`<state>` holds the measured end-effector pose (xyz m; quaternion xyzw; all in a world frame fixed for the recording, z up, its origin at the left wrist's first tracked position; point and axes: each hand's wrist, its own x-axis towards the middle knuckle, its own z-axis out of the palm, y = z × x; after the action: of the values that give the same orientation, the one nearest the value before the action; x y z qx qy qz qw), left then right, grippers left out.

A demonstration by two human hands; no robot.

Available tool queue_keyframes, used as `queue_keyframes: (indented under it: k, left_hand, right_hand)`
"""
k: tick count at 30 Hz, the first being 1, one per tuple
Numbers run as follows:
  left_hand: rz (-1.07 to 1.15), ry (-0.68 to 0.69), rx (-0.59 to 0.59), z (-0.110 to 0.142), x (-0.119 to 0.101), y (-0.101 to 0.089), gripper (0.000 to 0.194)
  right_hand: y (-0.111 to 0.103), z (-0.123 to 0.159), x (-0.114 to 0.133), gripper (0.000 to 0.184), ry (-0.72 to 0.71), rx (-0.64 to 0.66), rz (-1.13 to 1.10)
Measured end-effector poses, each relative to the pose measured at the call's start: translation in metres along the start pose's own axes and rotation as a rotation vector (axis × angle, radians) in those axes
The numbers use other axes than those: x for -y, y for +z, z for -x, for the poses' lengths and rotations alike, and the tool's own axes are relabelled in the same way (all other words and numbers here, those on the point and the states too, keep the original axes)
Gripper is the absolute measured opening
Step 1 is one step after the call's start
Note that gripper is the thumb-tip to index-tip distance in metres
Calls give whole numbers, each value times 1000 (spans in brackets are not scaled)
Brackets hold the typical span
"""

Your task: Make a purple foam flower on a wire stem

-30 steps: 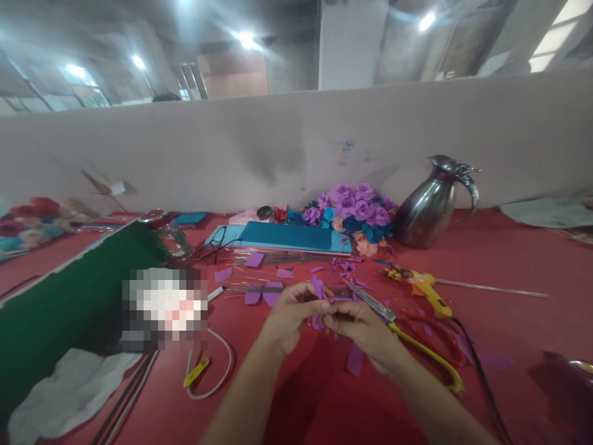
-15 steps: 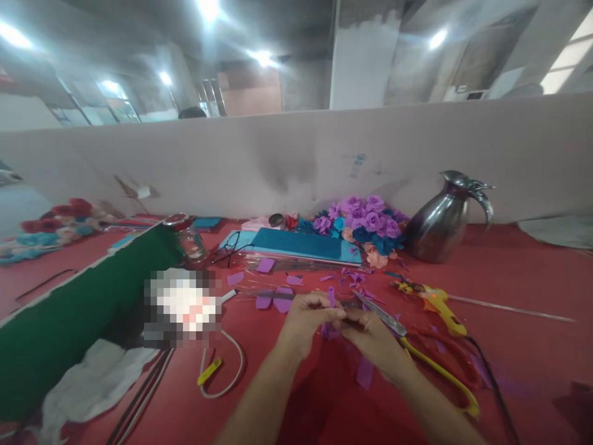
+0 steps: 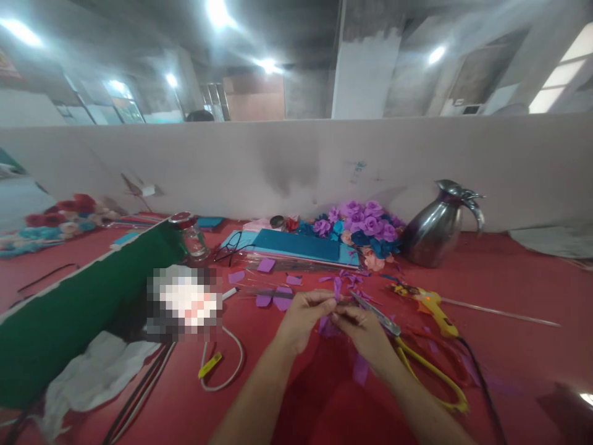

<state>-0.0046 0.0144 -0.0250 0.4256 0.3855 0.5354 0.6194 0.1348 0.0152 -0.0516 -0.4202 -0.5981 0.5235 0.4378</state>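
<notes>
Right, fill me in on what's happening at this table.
A person is handling a small purple strip, pinched in the grip of the left hand. The right hand is close against it; what its grip holds is hidden. Scissors lie beside the right hand, with a yellow glue gun farther right. Purple pieces lie scattered beyond the hands, and purple flowers are heaped near the wall.

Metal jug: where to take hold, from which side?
I'd take the jug by its handle, coming from the right of the picture. The handle arches out on that side, away from the flowers crowding the left, and looks far slimmer than the broad, smooth body.
</notes>
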Motion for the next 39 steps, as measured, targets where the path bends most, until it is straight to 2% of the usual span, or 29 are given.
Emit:
queue_keyframes:
  k: [3,7,12,14,19,21,23,25,29,34,37,39]
  left_hand:
    - [-33,24,-34,-1,2,0,19]
    - [37,11,-65,0,5,5,23]
    - [49,-90,-45,7,9,13,36]
    - [78,-96,-76,10,10,13,36]
    - [392,-23,-173,8,7,-4,32]
    - [495,-20,-204,6,2,-14,31]
    - [529,-17,-227,4,-3,-21,31]
    - [502,-17,-235,3,-5,-24,31]
    - [351,-10,-247,4,-1,-19,30]
    - [168,24,-216,5,7,-11,26]
    - [68,62,-167,6,9,-6,22]
    - [3,84,-153,6,10,-2,19]
  right_hand:
    - [2,1,-3,28,7,24,-16]
    - [3,3,-7,29,-7,63,18]
    - [2,4,-12,32,-35,55,62]
    - [3,5,-12,31,-49,66,82]
    - [9,12,-8,20,-52,232,234]
    - [9,14,-8,22,-70,242,353]
    - [5,14,-8,23,-94,187,456]
    - [-2,11,-7,22,-101,73,505]
    - [-14,5,1,22,-148,-151,417]
    - [-11,11,16,20,-165,-160,300]
    - [-5,15,25,13,-204,-226,178]
    - [-3,16,29,16,-214,-255,118]
